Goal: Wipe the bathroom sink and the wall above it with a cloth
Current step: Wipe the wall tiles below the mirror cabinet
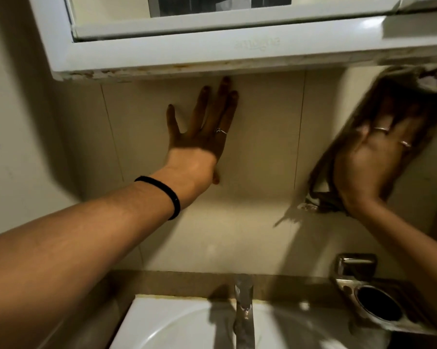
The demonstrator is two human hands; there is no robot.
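Note:
My left hand [202,129] lies flat on the beige tiled wall [262,147] just under the cabinet, fingers spread, holding nothing. My right hand [370,162] presses a dark brown cloth [411,96] against the wall at the right; hand and cloth are blurred by motion. The cloth stretches from under the cabinet's edge down to my wrist. The white sink [167,326] sits at the bottom, with a chrome tap [243,306] over it.
A white mirror cabinet [162,49] overhangs the wall close above both hands. A metal wall holder with a round cup ring [373,303] sticks out at the lower right. A brown counter strip [177,283] runs behind the sink.

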